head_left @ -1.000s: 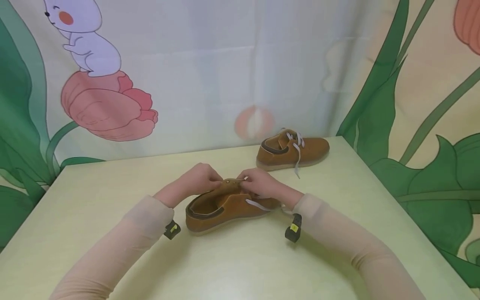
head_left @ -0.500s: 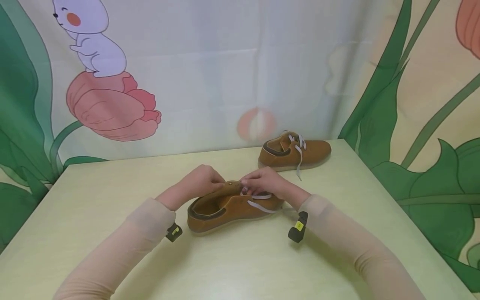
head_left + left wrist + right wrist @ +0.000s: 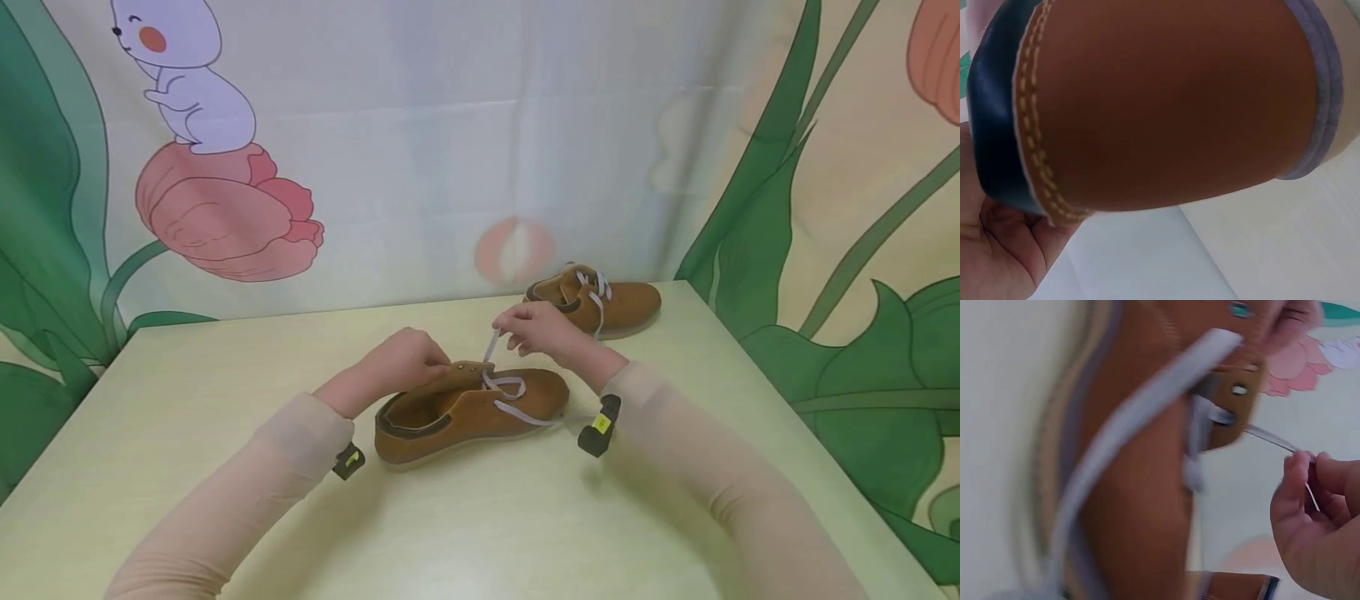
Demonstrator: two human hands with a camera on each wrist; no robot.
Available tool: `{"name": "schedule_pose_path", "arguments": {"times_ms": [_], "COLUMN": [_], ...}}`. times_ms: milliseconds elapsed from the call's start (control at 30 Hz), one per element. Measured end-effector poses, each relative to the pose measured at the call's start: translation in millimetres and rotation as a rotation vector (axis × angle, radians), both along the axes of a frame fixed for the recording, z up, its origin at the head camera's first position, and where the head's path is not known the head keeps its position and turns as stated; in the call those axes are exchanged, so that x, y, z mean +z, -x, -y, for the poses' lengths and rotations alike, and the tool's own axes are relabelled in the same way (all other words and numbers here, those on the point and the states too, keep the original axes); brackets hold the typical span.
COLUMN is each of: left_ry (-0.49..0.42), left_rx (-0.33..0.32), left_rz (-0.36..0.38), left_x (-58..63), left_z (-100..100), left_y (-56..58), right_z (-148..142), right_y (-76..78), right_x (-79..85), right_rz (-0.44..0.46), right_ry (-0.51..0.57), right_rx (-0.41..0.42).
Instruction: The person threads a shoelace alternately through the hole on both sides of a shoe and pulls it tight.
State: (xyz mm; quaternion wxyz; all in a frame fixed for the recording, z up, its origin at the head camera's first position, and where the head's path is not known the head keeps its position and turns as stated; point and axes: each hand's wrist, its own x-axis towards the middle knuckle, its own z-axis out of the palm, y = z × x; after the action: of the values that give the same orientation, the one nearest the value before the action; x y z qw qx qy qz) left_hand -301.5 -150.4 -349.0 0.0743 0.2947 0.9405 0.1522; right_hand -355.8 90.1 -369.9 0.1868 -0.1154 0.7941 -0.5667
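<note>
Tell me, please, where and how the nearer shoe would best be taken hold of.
Probably by the heel of the nearer shoe, from the left and above, thumb inside the opening and fingers outside. It stands upright, heel pointing left and opening upward, so that end offers a raised wall to pinch; the lace in the right hand is away from it.

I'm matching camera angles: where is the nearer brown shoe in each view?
Head: nearer brown shoe just below centre.
Left wrist: shoe fills much of the upper picture.
Right wrist: shoe mostly left of centre, reaching top to bottom.
Shared landmark: left hand, in all three.
</note>
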Motion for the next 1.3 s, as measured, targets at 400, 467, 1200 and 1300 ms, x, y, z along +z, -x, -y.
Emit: {"name": "schedule_pose_path", "arguments": {"times_ms": [400, 467, 1200, 1300], "left_ry": [-0.018, -0.022, -0.055, -0.079], "left_rx": [0.011, 0.013, 0.04, 0.063], "left_rz": [0.002, 0.004, -0.002, -0.052], "left_x": [1.4, 0.5, -1.5, 2.4], "left_z": [1.2, 2.1, 2.1, -0.5], "left_y": [1.5, 1.7, -3.0, -15.2], "right_z": [-27.0, -31.9, -94.8, -92.0], "right_y": [26.2, 30.1, 29.5, 19.2], "right_x": [59.6, 64.5, 86.2, 85.5], "right_rz": [0.159, 0.149, 0.01, -0.022], "right_ry": [0.242, 0.24, 0.321, 0.224], "right_rx": [-0.143, -0.156, -0.418, -0.326]}}
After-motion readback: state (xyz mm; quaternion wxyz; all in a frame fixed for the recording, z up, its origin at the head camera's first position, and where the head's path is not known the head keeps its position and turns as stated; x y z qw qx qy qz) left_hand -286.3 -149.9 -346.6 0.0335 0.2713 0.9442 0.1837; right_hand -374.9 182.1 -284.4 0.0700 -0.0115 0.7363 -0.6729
